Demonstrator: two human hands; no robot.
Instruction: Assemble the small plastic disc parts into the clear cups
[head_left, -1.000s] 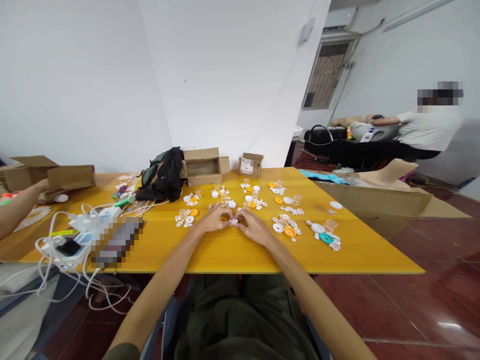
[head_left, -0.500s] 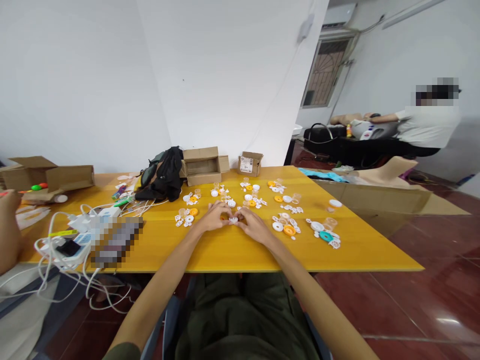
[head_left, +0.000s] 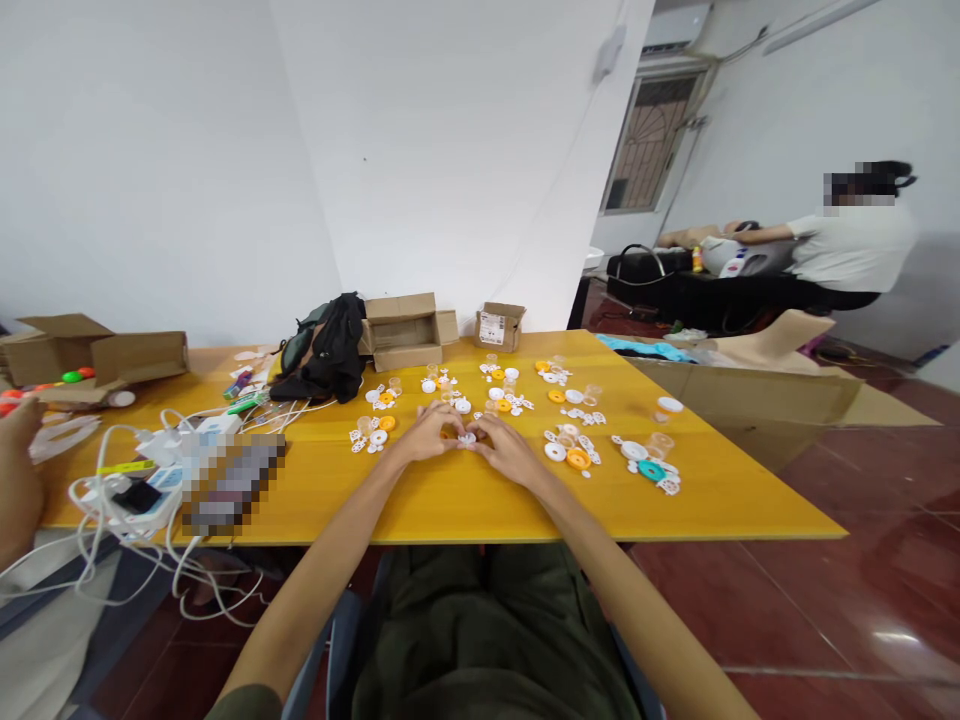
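left hand (head_left: 433, 434): bare | right hand (head_left: 505, 447): bare | both forearms (head_left: 330, 560): bare, slender | left sleeve (head_left: 244, 703): short, dark olive green, with a curved hem edge | lap clothing (head_left: 487, 630): dark green, loose, softly creased cloth, exact garment type hard to tell

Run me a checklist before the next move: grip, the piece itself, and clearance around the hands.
1. Left hand on the small white piece: ok, fingertips pinch it.
2. Right hand on the same piece: ok, fingertips meet it from the other side.
3. Piece properly joined: cannot tell, too small and partly covered by fingers.
4. White cables clear of both hands: ok, well off to the left.
5. Co-worker's arm clear: ok, at the far left edge.
6. Teal round part uncovered: not ok, white pieces overlap its edge.
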